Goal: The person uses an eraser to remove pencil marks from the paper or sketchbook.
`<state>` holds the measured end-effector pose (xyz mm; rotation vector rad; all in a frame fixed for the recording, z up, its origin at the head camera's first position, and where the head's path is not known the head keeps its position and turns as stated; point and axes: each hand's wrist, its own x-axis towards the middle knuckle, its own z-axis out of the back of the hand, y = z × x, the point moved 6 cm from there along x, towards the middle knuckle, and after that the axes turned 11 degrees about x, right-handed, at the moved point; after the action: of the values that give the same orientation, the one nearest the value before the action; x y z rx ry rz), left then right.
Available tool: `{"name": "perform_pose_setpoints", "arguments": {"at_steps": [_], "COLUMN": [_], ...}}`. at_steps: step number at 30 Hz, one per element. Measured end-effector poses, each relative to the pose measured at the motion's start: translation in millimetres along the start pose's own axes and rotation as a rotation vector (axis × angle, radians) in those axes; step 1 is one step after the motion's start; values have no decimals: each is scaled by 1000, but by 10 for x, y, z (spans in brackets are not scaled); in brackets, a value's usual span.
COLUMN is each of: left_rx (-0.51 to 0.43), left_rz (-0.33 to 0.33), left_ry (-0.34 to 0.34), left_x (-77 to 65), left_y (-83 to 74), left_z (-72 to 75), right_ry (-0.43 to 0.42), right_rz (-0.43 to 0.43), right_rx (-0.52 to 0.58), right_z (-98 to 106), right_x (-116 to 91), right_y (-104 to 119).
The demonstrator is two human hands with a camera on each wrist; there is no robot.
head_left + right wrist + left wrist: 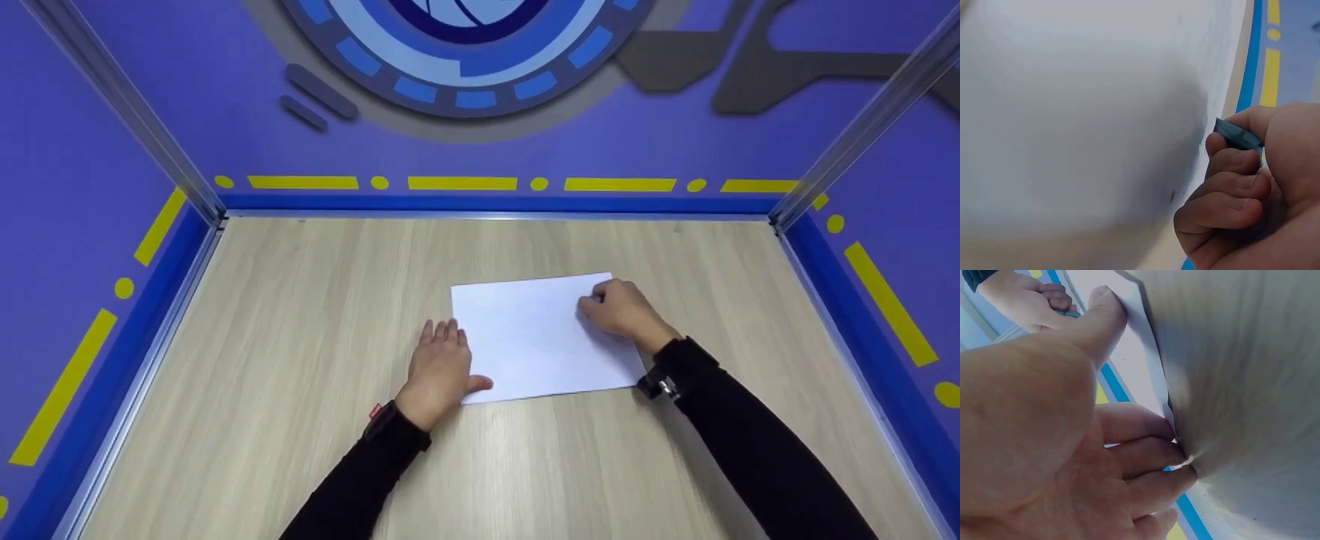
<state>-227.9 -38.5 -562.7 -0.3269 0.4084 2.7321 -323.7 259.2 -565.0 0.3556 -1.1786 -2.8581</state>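
Note:
A white sheet of paper [525,337] lies on the wood-grain table, slightly turned. My left hand [439,371] rests along its left edge, fingers stretched out and thumb on the sheet's lower left corner. In the left wrist view the left fingertips [1179,481] touch the table beside the paper edge. Over the upper right part of the sheet is my right hand [619,307], fingers curled. It pinches a small dark teal, eraser-like block [1238,138] between thumb and index finger. Faint grey marks show on the paper near it in the right wrist view.
The wood-grain table [300,315] is bounded by blue panels with yellow dashes at the back [480,150], left and right. Metal rails [495,215] run along the panel bases. Both forearms wear black sleeves with wrist bands.

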Motion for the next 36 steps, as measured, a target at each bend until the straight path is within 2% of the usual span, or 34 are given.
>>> {"name": "perform_pose_setpoints", "arguments": {"at_steps": [6,10,15,18,21,25,28,33,36], "left_rx": [-16,-9,-16,-14,-8,12,24,38,38], "left_rz": [2,12,12,9,4,2,4,6,6], "left_ry": [0,-29,-63,-78,-94,-102,-87,-54,-48], "left_x": [-7,-18,-15,-8,-9,-16,-17,-19,-24], "left_y": [18,33,22,1,-21,-35,-30,-10,-4], "left_z": [-34,-40,-19,-8,0,11,8,5,9], "right_ry": [65,103,105,106,123,166,156,91,76], "right_rz": [84,119,130,119,113,50,30,91,74], "right_rx": [16,-10,-80,-101,-93,-74,-73,-40,-18], "right_z": [-410,-755,-1111,-1291,-1428,-1319,-1115,-770,-489], "right_x": [11,65,152,273,461,425,289,267,221], "right_y": [446,812,1200,1221,1027,983,1024,730,482]}}
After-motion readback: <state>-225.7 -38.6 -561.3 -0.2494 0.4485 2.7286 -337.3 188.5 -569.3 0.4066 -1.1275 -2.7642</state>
